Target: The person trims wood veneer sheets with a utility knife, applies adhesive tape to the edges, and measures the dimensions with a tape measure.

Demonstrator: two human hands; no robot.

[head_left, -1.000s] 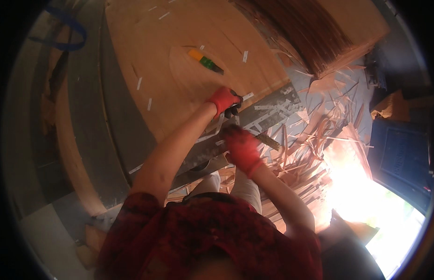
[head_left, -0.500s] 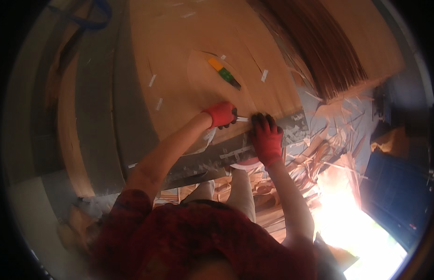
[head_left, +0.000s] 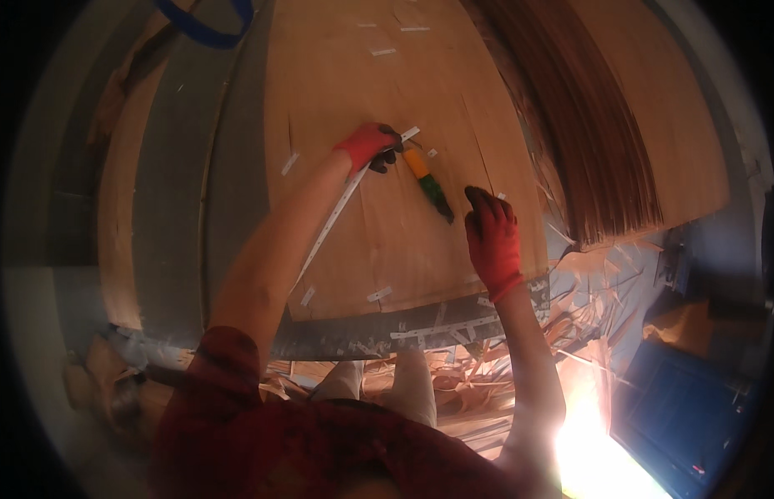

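My left hand (head_left: 372, 148), in a red glove with dark fingertips, is closed on a long white strip of perforated tape (head_left: 341, 204). A short end of the tape sticks out past the fingers, and the rest trails down beside my forearm. Below lies a thin tan wood veneer sheet (head_left: 395, 258). A yellow-and-green tool with a dark tip (head_left: 428, 185) rests on it, just right of my left hand; its exact kind is unclear. My right hand (head_left: 493, 237), gloved alike, is over the sheet's right side, fingers stretched forward and holding nothing I can see.
Short white tape pieces (head_left: 379, 294) dot the sheet. A stack of dark brown veneer (head_left: 595, 141) stands at the right. Veneer scraps (head_left: 470, 374) litter the floor by my legs. A blue bin-like object (head_left: 686, 416) is at lower right, a blue band (head_left: 208, 35) at upper left.
My left hand has moved forward to beside the tool, with a long tape strip now trailing from it. My right hand has left the sheet's near edge and shifted right. The view has shifted.
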